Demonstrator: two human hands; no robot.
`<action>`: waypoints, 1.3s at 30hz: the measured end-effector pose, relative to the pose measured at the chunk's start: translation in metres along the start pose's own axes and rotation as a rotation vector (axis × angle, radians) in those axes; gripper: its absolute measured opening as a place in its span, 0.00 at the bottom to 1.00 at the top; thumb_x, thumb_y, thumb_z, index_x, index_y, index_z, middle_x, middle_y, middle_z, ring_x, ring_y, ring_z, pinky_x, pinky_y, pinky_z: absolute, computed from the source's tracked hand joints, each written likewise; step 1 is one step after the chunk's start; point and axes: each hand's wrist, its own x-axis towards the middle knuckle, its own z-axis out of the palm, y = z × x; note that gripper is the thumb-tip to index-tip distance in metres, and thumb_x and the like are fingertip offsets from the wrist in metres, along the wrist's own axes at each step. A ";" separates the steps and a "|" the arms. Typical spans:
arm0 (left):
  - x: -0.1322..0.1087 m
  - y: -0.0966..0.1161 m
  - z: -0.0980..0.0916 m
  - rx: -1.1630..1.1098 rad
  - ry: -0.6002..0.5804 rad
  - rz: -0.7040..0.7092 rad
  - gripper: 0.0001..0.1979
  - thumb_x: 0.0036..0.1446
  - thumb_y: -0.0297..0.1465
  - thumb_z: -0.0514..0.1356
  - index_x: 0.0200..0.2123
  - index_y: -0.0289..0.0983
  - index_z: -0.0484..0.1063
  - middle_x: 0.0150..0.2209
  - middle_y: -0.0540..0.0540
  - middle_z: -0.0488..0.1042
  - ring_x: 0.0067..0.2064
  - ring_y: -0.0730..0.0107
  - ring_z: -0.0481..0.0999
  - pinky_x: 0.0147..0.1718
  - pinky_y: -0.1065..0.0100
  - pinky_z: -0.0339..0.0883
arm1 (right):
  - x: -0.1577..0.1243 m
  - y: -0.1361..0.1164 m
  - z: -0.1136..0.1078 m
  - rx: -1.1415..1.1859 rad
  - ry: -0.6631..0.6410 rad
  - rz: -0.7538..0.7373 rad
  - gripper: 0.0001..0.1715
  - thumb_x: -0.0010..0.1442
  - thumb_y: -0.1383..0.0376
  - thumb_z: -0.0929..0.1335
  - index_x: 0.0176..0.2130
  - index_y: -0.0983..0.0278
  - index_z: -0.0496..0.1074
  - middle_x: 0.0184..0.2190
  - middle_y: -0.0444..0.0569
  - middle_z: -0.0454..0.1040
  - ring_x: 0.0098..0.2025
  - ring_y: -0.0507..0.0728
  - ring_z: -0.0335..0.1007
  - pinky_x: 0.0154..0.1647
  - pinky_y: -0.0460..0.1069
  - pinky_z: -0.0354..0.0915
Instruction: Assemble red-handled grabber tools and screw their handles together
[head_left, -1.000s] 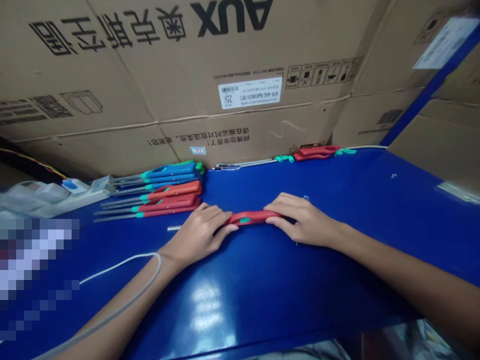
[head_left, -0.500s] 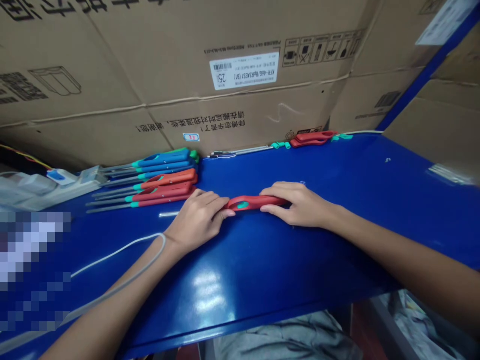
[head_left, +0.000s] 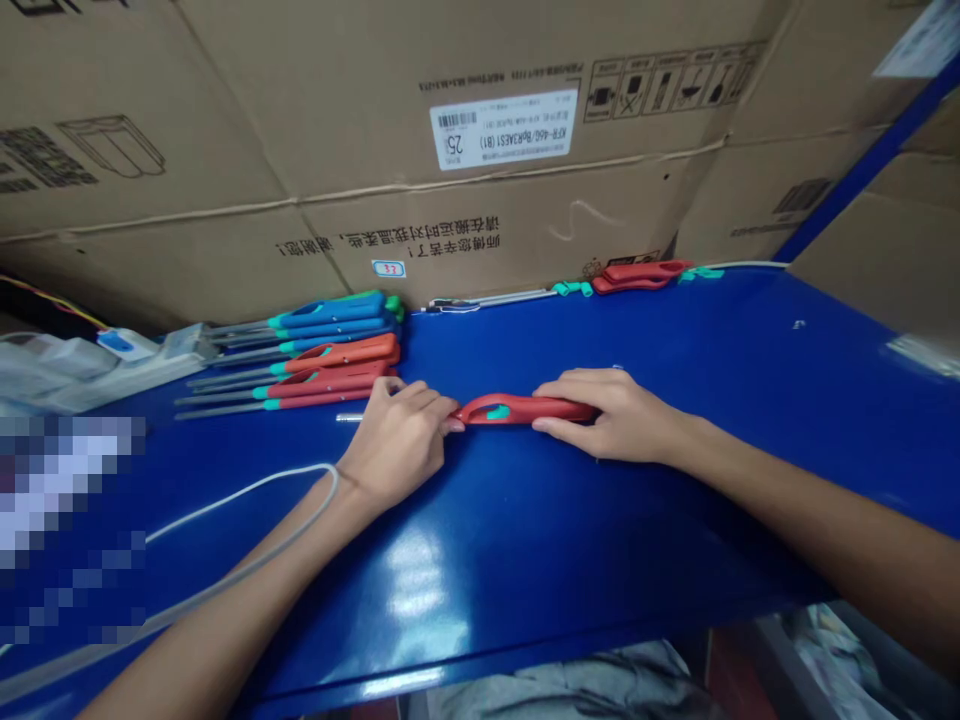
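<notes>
Between my hands lies a red long-necked lighter (head_left: 510,409) with a teal trigger, held level just over the blue table. My right hand (head_left: 607,412) is closed around its handle end. My left hand (head_left: 401,435) pinches its neck end; a metal tip pokes out past that hand's far side, and the part under the fingers is hidden. To the left, several finished-looking lighters with blue (head_left: 337,310), orange (head_left: 352,350) and red (head_left: 337,382) handles lie in a row, their metal tubes pointing left.
A cardboard wall (head_left: 360,120) borders the table (head_left: 495,540) at the back. Along it lie thin metal rods (head_left: 510,299), teal pieces (head_left: 574,288) and red handles (head_left: 641,275). A power strip (head_left: 142,370) sits at left. A pale cable (head_left: 247,500) crosses my left forearm.
Both hands and the red lighter appear slightly farther right in view, as does the background. My left fingers now sit nearer the lighter's end, showing more of its red body.
</notes>
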 end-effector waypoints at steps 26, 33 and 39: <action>-0.001 -0.006 0.007 -0.081 0.170 0.103 0.08 0.65 0.30 0.55 0.39 0.33 0.74 0.34 0.44 0.79 0.34 0.64 0.74 0.39 0.59 0.60 | 0.002 -0.002 -0.007 0.008 -0.134 0.181 0.19 0.66 0.58 0.64 0.50 0.65 0.74 0.43 0.53 0.78 0.44 0.58 0.75 0.45 0.51 0.68; 0.000 -0.003 -0.001 -0.053 0.173 0.133 0.12 0.61 0.22 0.51 0.33 0.35 0.74 0.27 0.49 0.77 0.30 0.67 0.74 0.38 0.57 0.57 | 0.003 -0.008 -0.006 0.053 -0.142 0.148 0.15 0.66 0.60 0.64 0.46 0.66 0.75 0.37 0.50 0.78 0.39 0.56 0.75 0.41 0.49 0.67; 0.000 -0.001 -0.002 -0.042 0.195 0.144 0.12 0.58 0.20 0.51 0.33 0.35 0.73 0.26 0.50 0.77 0.29 0.69 0.74 0.42 0.56 0.58 | 0.003 -0.010 -0.003 0.069 -0.148 0.093 0.13 0.63 0.60 0.67 0.44 0.65 0.76 0.37 0.50 0.78 0.39 0.55 0.75 0.42 0.48 0.67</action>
